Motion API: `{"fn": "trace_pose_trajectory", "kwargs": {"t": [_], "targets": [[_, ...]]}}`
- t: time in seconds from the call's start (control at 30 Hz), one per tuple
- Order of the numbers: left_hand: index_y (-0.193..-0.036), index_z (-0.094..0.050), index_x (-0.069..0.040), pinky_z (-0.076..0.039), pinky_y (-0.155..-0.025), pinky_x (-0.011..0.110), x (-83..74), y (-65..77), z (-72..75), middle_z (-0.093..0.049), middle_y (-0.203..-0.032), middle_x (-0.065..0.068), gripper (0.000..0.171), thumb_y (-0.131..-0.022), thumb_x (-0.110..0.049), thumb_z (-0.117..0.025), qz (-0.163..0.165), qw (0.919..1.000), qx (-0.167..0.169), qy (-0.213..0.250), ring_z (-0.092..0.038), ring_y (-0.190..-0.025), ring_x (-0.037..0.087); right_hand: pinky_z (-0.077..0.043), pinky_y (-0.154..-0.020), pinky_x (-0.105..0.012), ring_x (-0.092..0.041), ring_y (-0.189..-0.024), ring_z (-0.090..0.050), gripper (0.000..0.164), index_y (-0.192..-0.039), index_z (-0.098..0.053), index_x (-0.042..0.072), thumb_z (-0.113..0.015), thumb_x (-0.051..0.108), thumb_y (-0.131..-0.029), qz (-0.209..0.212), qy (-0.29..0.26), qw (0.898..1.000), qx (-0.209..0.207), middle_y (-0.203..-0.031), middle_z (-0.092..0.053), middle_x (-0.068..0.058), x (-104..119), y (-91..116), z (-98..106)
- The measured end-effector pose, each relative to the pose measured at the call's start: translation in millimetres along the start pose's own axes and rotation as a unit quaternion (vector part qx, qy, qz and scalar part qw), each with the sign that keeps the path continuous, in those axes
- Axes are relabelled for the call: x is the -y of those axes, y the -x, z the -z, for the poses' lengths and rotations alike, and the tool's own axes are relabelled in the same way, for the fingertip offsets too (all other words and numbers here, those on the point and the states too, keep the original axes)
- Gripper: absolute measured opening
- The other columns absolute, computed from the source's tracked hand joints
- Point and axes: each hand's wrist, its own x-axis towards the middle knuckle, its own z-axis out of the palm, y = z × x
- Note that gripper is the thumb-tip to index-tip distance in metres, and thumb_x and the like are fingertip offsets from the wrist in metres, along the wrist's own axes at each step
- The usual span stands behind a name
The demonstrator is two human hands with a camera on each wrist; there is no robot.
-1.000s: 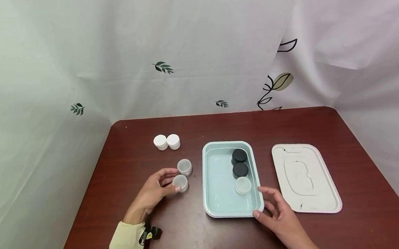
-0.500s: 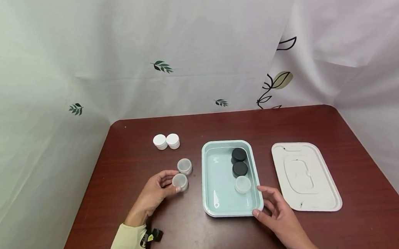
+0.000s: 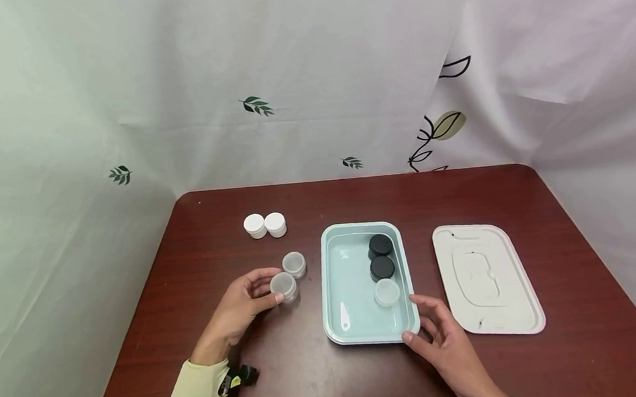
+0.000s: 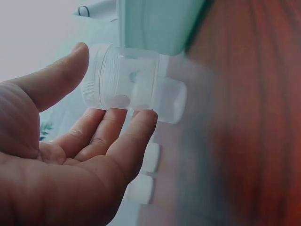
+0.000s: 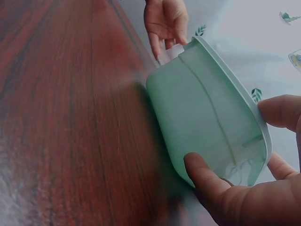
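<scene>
Looks under halfway packed to me: two black jars [image 3: 382,268] and a frosted jar [image 3: 387,293] are in the blue tub [image 3: 352,294]. Left hand [image 3: 242,302] has its grip pinched on a clear jar [image 3: 284,286], left of the tub; right hand's [image 3: 444,346] grip is clamped on the tub's near corner. Another see-through jar [image 3: 294,264] and two white jars [image 3: 275,224] are left on the worktop [image 3: 320,386], white lid [image 3: 484,279] off.
</scene>
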Motion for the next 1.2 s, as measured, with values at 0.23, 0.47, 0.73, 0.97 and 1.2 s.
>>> {"fn": "trace_pose_trajectory", "kwargs": {"t": [0.23, 0.47, 0.73, 0.97, 1.2], "targets": [[-0.141, -0.058, 0.004, -0.060, -0.089, 0.025, -20.0, -0.1, -5.8, -0.067, -0.132, 0.018, 0.055, -0.091, 0.000, -0.080, -0.046, 0.9987, 0.012, -0.019, -0.071, -0.112, 0.010, -0.057, -0.094, -0.021, -0.015, -0.126, -0.065, 0.061, -0.150, -0.046, 0.010, -0.074, 0.002, -0.097, -0.014, 0.004, 1.000, -0.008, -0.149, -0.051, -0.021, 2.8, -0.6, -0.9], [-0.138, -0.062, 0.001, -0.060, -0.088, 0.026, -45.7, -3.5, -36.0, -0.069, -0.131, 0.020, 0.053, -0.089, -0.004, -0.082, -0.077, 0.9945, 0.059, -0.041, -0.073, -0.110, 0.016, -0.057, -0.094, -0.021, -0.016, -0.126, -0.065, 0.061, -0.151, -0.045, 0.009, -0.074, 0.002, -0.097, -0.014, 0.002, 1.000, -0.008, -0.148, -0.050, -0.021, 3.2, -0.2, -0.2], [-0.137, -0.064, -0.002, -0.058, -0.091, 0.024, -58.1, -12.1, -75.3, -0.070, -0.127, 0.014, 0.051, -0.091, -0.011, -0.083, -0.083, 0.9826, 0.134, -0.099, -0.070, -0.117, 0.026, -0.057, -0.094, -0.021, -0.015, -0.126, -0.065, 0.062, -0.150, -0.046, 0.010, -0.075, 0.003, -0.096, -0.017, 0.006, 1.000, -0.009, -0.148, -0.051, -0.021, 3.2, -0.8, -0.1], [-0.135, -0.067, -0.008, -0.057, -0.094, 0.026, -58.4, -15.5, -108.7, -0.075, -0.124, 0.005, 0.047, -0.091, -0.014, -0.084, -0.093, 0.9686, 0.176, -0.149, -0.071, -0.120, 0.021, -0.057, -0.094, -0.021, -0.014, -0.126, -0.065, 0.063, -0.150, -0.045, 0.009, -0.076, 0.002, -0.095, -0.016, 0.003, 1.000, -0.008, -0.150, -0.050, -0.020, 1.8, -1.7, -0.2], [-0.132, -0.071, -0.013, -0.057, -0.095, 0.025, -55.9, -18.7, -132.0, -0.073, -0.130, -0.002, 0.046, -0.089, -0.017, -0.087, -0.103, 0.9505, 0.190, -0.223, -0.071, -0.120, 0.018, -0.057, -0.094, -0.020, -0.014, -0.127, -0.064, 0.062, -0.150, -0.045, 0.010, -0.074, 0.002, -0.097, -0.016, 0.005, 1.000, -0.004, -0.151, -0.049, -0.020, 1.7, -1.9, 0.6]]}}
